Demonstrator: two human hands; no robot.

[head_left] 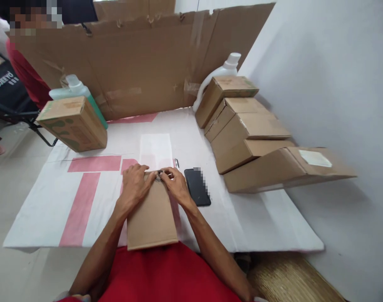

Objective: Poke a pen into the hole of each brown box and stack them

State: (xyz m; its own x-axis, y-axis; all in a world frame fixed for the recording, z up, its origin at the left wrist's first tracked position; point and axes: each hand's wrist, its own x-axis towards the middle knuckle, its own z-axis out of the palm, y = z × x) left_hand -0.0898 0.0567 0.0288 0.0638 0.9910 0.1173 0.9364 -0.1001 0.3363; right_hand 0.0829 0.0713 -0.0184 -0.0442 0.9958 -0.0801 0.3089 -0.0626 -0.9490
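Observation:
A slim, flat piece of brown cardboard [152,222], perhaps a box, lies at the table's front edge, close against the red shirt. My left hand [135,182] grips its far left part, fingers curled, thumb reaching toward the far edge. At that edge sits a small dark looped thing [159,176], like a coil of thin wire or cord; its kind is unclear. My right hand [176,184] pinches at it from the right between thumb and forefinger. Both thumbs are near the coil, and the fingertips partly cover it.
A black phone [197,187] and a pen [176,162] lie right of my hands. Several cardboard boxes [257,147] line the right side beside a white jug [230,63]. Left stand a box [73,126] and green bottle [95,107]. A cardboard panel [141,67] closes the back; a person sits beyond.

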